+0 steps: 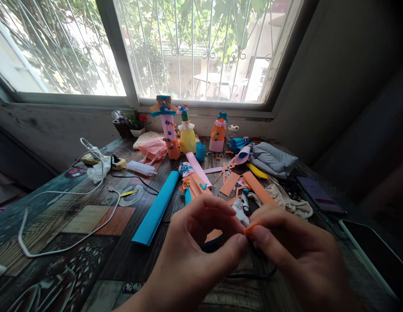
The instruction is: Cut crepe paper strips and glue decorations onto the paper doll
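A small piece of orange crepe paper sits pinched between the thumb and fingers of my right hand. My left hand has its thumb and fingertips closed at the other end of the same piece, its fingers curved in a ring. Beyond my hands lie orange paper strips and a pink paper strip. A roll of blue crepe paper lies left of my left hand. Close behind my fingertips is a white patterned object, partly hidden.
Paper-decorated bottles and a tall paper-covered figure stand at the back by the window. A power strip and a white cable lie left. Phones and a grey folded cushion are at right.
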Tool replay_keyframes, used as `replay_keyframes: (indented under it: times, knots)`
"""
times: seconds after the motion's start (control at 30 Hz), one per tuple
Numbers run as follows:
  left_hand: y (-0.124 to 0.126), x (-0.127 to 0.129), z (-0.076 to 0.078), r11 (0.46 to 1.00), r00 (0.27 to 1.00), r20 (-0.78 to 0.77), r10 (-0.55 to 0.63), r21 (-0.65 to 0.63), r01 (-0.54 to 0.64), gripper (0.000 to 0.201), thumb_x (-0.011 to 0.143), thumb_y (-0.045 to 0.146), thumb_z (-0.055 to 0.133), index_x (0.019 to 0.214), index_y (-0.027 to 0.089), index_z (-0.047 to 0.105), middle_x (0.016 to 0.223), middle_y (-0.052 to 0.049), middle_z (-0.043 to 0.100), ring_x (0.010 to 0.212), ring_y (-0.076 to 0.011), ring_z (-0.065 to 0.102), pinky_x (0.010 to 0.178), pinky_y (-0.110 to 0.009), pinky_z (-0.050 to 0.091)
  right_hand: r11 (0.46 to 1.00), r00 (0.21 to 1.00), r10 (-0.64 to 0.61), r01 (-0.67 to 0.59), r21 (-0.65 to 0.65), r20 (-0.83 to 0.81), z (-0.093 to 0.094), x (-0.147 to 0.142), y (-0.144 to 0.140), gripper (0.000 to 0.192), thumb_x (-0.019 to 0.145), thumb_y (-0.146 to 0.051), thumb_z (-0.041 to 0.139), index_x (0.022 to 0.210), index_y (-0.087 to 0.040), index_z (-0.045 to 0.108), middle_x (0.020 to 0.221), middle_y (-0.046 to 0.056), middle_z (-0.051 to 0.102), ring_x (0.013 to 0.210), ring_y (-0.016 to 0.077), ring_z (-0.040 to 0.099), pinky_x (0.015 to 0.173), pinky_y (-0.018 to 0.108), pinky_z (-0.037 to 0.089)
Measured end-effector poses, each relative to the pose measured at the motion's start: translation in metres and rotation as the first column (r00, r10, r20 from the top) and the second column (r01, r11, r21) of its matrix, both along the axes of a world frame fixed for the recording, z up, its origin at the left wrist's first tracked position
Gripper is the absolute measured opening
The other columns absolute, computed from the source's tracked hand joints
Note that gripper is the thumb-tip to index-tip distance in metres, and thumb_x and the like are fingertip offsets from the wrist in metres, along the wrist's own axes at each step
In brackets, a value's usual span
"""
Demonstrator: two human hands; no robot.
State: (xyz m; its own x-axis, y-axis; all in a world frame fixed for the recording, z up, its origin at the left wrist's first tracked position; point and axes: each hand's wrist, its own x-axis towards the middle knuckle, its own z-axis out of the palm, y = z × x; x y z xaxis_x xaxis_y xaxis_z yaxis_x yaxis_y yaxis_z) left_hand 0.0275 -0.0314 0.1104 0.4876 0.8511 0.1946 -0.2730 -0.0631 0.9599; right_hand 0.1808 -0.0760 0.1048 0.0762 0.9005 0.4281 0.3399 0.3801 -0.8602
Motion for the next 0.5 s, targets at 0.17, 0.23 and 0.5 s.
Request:
replay_keyframes:
  times: [0.17,0.23,0.5]
  knots:
    - [-0.0033,0.0005,0.0004,0.993,0.995,-0.075,0.066,0.102,-0.058,0.017,0.073,0.010,0.067,0.083,0.019,0.056,0.074,0.004,0.059,0.072,-0.0077,0.058,0.070,-0.014,0.049,1.000,0.999,0.007,-0.008,0.027,0.032,-0.0004,-0.0010,-0.0006,0.011,0.082,-0.020,0.056,0.072,-0.023,0.060,0.066,-0.002,0.060,0.061,0.0133,0.060,0.054,0.020,0.048]
    - [-0.0046,0.0009,0.0010,0.990,0.990,-0.101,0.101,0.105,-0.091,0.014,0.073,0.011,0.066,0.081,0.018,0.057,0.074,0.003,0.058,0.071,-0.0080,0.058,0.068,-0.014,0.048,1.000,0.999,0.002,-0.003,0.029,0.046,0.0010,-0.0020,-0.0008,0.011,0.081,-0.020,0.057,0.071,-0.022,0.061,0.067,-0.001,0.062,0.062,0.0144,0.061,0.053,0.021,0.048]
    - [0.0044,-0.0029,0.0033,0.983,0.973,-0.159,0.168,0.098,-0.154,0.006,0.078,0.017,0.061,0.084,0.019,0.060,0.076,0.001,0.062,0.072,-0.0106,0.059,0.066,-0.018,0.048,0.999,0.997,-0.038,0.036,0.026,0.066,0.0040,-0.0039,-0.0017,0.011,0.080,-0.022,0.058,0.069,-0.022,0.062,0.068,0.001,0.065,0.064,0.0171,0.062,0.055,0.024,0.050]
